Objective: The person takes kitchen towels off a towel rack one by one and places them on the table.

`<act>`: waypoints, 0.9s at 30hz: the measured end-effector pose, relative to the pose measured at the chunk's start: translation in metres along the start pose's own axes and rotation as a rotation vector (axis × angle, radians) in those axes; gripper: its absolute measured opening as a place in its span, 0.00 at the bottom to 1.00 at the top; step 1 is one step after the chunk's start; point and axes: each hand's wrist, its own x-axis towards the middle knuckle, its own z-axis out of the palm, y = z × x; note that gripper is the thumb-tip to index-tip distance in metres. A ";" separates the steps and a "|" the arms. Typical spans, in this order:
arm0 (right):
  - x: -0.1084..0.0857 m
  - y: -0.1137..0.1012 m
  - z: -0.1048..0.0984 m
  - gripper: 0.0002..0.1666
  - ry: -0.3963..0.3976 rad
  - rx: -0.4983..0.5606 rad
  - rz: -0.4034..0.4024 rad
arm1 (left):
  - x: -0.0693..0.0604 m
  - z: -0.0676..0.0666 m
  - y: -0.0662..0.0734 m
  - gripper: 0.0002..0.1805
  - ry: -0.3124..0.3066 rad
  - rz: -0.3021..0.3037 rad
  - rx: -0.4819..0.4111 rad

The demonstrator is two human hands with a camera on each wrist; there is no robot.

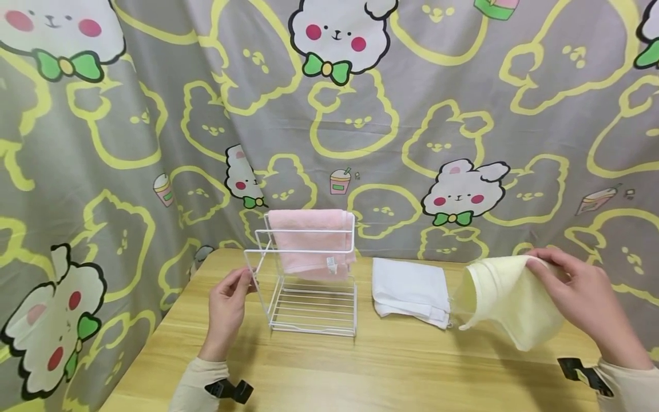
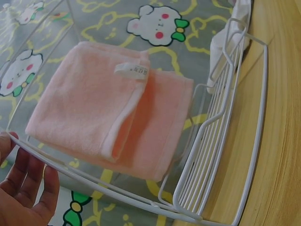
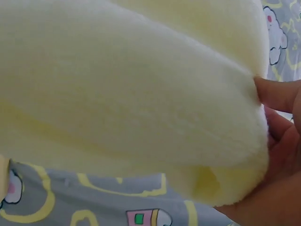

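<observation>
A white wire rack (image 1: 312,329) stands on the table, and a folded pink towel (image 1: 309,234) hangs over its rear bar. My left hand (image 1: 229,306) pinches the rack's left side wire between thumb and fingers; the left wrist view shows those fingers (image 2: 47,188) at the wire beside the pink towel (image 2: 89,103). At the right, my right hand (image 1: 582,292) holds a pale yellow towel (image 1: 515,297) up by its edge, and its lower corner droops. In the right wrist view the yellow towel (image 3: 131,94) fills most of the picture, pinched by the thumb (image 3: 280,94).
A folded white towel (image 1: 409,289) lies on the wooden table (image 1: 319,377) between the rack and the yellow towel. Behind the table hangs a grey curtain (image 1: 360,131) with cartoon prints, which also runs along the left side.
</observation>
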 end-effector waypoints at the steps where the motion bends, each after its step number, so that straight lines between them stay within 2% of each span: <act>1: 0.000 0.004 0.000 0.18 -0.013 -0.008 -0.002 | 0.000 0.000 0.000 0.14 0.000 -0.003 0.000; 4: 0.004 0.013 0.003 0.18 -0.071 -0.023 -0.017 | -0.001 -0.001 0.000 0.14 0.005 -0.008 0.006; 9: 0.013 0.030 0.009 0.24 -0.237 -0.023 0.007 | -0.001 -0.002 -0.001 0.14 0.013 -0.002 0.001; 12: 0.018 0.043 0.014 0.26 -0.287 -0.034 0.018 | -0.001 -0.001 -0.002 0.13 0.008 -0.001 0.003; 19: 0.031 0.069 0.032 0.28 -0.306 -0.055 0.007 | 0.001 -0.001 -0.001 0.14 -0.003 -0.012 0.042; 23: 0.043 0.079 0.045 0.25 -0.288 -0.077 -0.054 | 0.001 -0.001 -0.002 0.14 -0.002 -0.011 0.028; 27: 0.052 0.086 0.055 0.24 -0.294 -0.109 -0.077 | 0.000 0.000 -0.002 0.14 -0.003 -0.012 0.012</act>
